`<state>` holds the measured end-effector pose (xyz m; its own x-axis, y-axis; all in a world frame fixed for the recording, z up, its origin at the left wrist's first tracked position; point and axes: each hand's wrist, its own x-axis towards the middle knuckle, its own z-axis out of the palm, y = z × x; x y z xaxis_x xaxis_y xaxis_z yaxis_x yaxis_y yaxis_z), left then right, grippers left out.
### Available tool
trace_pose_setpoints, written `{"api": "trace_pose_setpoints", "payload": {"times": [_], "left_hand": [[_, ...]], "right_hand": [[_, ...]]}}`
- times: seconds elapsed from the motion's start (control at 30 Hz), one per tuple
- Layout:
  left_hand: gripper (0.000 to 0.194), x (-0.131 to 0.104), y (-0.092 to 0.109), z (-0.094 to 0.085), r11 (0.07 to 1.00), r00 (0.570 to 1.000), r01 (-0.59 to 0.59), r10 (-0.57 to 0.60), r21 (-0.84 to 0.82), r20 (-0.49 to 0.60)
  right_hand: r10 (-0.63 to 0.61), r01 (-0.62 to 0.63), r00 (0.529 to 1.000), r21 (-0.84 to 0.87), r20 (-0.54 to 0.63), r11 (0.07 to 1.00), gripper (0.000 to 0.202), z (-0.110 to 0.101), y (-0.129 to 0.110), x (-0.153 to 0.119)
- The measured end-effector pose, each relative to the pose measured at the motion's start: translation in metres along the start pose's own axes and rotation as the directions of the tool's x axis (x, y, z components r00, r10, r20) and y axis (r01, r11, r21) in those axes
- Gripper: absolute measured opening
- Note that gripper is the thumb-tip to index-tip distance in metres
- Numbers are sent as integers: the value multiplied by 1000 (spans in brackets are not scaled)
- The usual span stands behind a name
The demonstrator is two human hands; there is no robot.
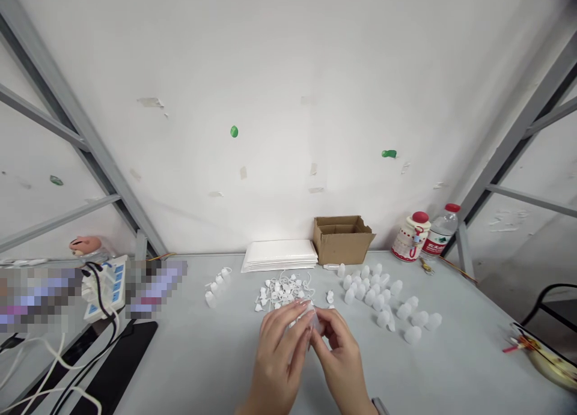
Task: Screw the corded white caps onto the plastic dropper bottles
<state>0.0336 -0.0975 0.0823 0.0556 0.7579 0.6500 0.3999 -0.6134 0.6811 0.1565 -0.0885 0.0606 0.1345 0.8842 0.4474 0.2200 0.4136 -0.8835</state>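
My left hand (282, 346) and my right hand (336, 349) meet over the front middle of the table, fingers closed around a small translucent white plastic piece (316, 322). Fingers cover much of it, and its white top shows between the fingertips. Just beyond my hands is a heap of small white caps with thin cords (283, 290). One loose white cap (330, 296) lies apart to the right. Many translucent white rounded plastic shells (378, 299) spread across the right side. At left, several shells with white corded caps on them (218, 286) stand in a slanting row.
A stack of white flat sheets (279, 254) and an open cardboard box (345, 241) stand against the wall. A cream jug with red lid (411, 238) and a plastic bottle (442, 230) occupy the back right. Left are a power strip (106, 289), cables and a black slab (121, 361).
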Motion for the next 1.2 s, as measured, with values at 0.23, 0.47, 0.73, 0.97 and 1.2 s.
{"api": "trace_pose_setpoints", "payload": {"times": [0.23,0.47,0.73,0.97,1.2], "left_hand": [[28,17,9,-1,717,785,534,-617,-448,-51],[29,23,1,-2,732,777,556,-626,-393,-69],[23,20,5,-3,724,771,623,-633,-297,72],[19,19,7,1,669,814,572,-534,-474,229],[23,20,15,4,500,704,626,-693,-599,157]], "right_hand": [[-48,52,996,-48,77,998,12,1,-2,-3],[-166,173,983,-102,74,980,15,-1,-3,-2],[-267,270,963,-138,42,953,23,-1,-2,-2],[-313,313,950,-128,26,941,24,1,-3,-3],[-134,136,990,-30,43,990,15,0,-6,-6]]}}
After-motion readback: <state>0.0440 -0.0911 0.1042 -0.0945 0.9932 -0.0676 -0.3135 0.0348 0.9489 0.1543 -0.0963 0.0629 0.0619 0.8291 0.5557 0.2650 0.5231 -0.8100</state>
